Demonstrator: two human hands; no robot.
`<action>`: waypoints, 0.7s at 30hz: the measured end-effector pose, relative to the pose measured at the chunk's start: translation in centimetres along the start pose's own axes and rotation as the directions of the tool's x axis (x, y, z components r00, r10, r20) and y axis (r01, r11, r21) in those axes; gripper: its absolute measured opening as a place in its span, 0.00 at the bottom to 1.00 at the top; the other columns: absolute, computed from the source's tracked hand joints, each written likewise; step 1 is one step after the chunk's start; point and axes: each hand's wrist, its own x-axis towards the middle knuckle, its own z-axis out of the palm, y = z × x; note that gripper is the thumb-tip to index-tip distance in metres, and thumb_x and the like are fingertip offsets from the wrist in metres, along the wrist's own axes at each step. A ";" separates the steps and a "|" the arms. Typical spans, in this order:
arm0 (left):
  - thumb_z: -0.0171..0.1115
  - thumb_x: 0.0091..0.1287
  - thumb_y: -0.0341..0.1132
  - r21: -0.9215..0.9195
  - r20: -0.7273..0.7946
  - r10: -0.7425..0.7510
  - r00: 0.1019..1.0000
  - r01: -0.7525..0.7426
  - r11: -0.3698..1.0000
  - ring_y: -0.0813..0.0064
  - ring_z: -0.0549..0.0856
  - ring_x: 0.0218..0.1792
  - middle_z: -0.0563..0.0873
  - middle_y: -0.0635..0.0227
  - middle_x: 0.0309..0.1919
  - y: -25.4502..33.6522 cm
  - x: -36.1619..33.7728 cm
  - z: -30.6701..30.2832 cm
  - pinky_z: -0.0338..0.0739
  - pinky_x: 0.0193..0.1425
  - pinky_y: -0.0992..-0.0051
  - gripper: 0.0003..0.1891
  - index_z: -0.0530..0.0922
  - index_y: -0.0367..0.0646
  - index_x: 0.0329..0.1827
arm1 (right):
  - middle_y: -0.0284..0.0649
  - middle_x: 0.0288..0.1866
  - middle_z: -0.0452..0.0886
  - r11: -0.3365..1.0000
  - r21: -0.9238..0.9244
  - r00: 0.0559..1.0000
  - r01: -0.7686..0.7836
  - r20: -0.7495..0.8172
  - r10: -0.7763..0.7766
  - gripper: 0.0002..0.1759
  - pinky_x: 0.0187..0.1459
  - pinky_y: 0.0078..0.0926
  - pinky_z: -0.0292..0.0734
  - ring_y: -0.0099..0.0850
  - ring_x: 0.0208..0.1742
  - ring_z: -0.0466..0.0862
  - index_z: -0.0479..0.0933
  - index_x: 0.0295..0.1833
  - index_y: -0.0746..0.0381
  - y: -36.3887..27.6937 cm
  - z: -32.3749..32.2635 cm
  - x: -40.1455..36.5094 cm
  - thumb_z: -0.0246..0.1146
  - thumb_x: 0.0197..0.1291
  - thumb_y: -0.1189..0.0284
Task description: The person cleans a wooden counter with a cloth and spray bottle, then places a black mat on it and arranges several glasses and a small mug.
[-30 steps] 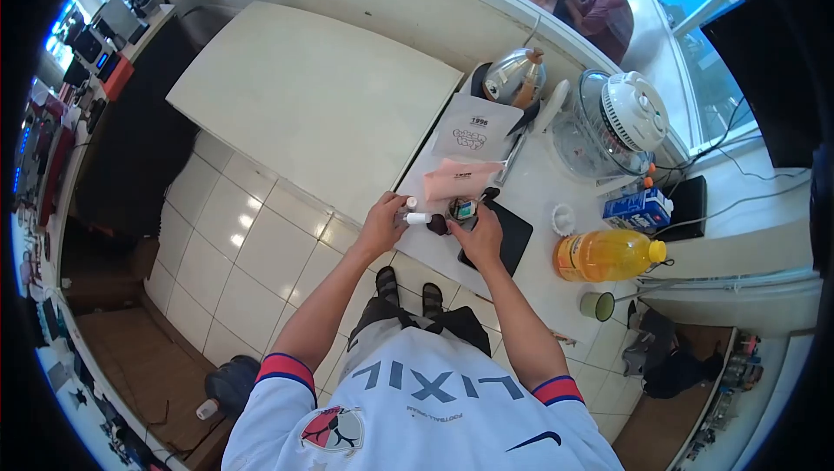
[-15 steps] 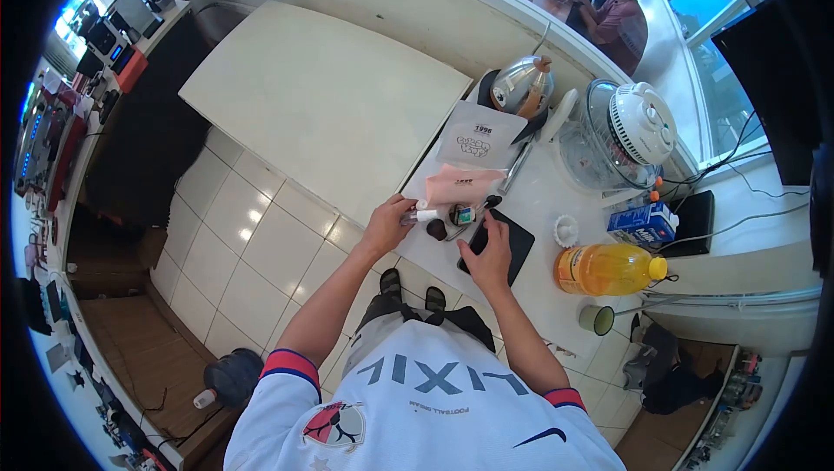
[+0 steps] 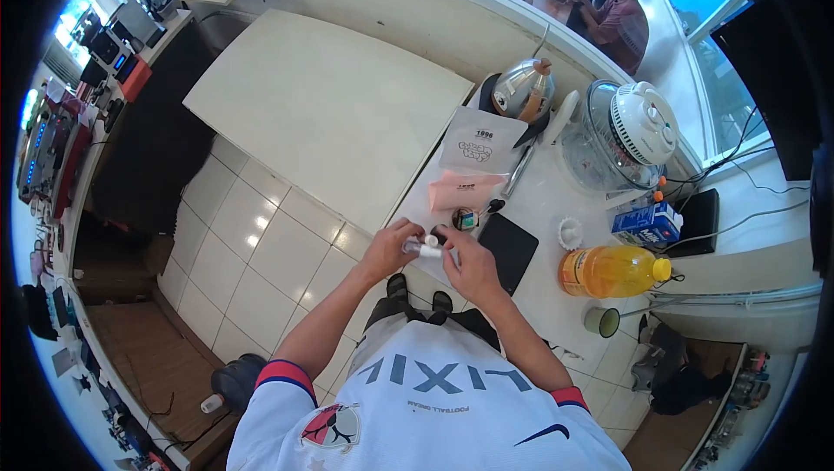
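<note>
My left hand (image 3: 389, 252) is closed around a small clear bottle with a white cap (image 3: 429, 251), held over the near edge of the white counter. At the bottle's white end, my right hand (image 3: 473, 266) has its thumb and fingers curled in. A second small white piece (image 3: 431, 240) shows just above the bottle, between my hands. Behind my right fingertips is a small dark round thing (image 3: 439, 234), partly covered. Beyond it lie a small clear-and-green item (image 3: 466, 219) and a pink packet (image 3: 462, 191). A black flat slab (image 3: 511, 249) rests beside my right hand.
A grey pouch (image 3: 480, 142), a steel kettle (image 3: 522, 89) and a glass-bowl appliance with a white lid (image 3: 644, 123) stand farther back. On the right are a blue milk carton (image 3: 647, 225), a yellow-orange bottle (image 3: 612, 271) and a green cup (image 3: 601, 321). A person (image 3: 615, 19) sits beyond the window opening.
My right hand has left the black slab and moved left to the bottle's white end. My left hand has brought the bottle slightly down, nearer to my body.
</note>
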 end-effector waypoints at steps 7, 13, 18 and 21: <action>0.72 0.51 0.28 0.006 0.113 0.110 0.987 -0.112 0.994 0.54 0.85 0.41 0.82 0.60 0.40 2.6 -2.1 -0.2 0.80 0.44 0.62 0.20 0.78 0.41 0.48 | 0.45 0.31 0.83 0.970 0.131 0.932 -0.207 0.327 0.155 0.10 0.33 0.29 0.77 0.33 0.28 0.83 0.82 0.46 0.64 -2.0 -1.8 -0.1 0.64 0.60 0.72; 0.66 0.46 0.22 -0.037 0.102 0.237 0.966 -0.234 0.972 0.53 0.82 0.36 0.79 0.58 0.32 3.2 -2.1 1.1 0.77 0.40 0.60 0.14 0.77 0.36 0.38 | 0.45 0.25 0.81 0.933 0.172 0.914 -0.315 0.321 0.248 0.13 0.29 0.26 0.76 0.27 0.23 0.80 0.80 0.42 0.66 -2.2 -1.8 -0.8 0.67 0.62 0.67; 0.66 0.44 0.23 -0.073 0.024 0.258 0.966 -0.256 0.964 0.53 0.83 0.37 0.81 0.58 0.33 4.5 -1.2 1.7 0.78 0.40 0.60 0.16 0.78 0.36 0.40 | 0.36 0.26 0.81 0.875 0.263 0.894 -0.407 0.311 0.323 0.13 0.29 0.18 0.73 0.17 0.25 0.77 0.80 0.44 0.66 -2.3 -2.8 -0.8 0.70 0.60 0.68; 0.67 0.44 0.23 -0.051 0.013 0.252 0.968 -0.251 0.967 0.54 0.84 0.37 0.82 0.58 0.33 5.4 -1.1 1.2 0.79 0.40 0.61 0.17 0.79 0.37 0.41 | 0.31 0.31 0.82 0.787 0.385 0.861 -0.481 0.375 0.343 0.13 0.31 0.14 0.72 0.13 0.29 0.77 0.79 0.46 0.65 -1.9 -3.4 -0.7 0.72 0.59 0.72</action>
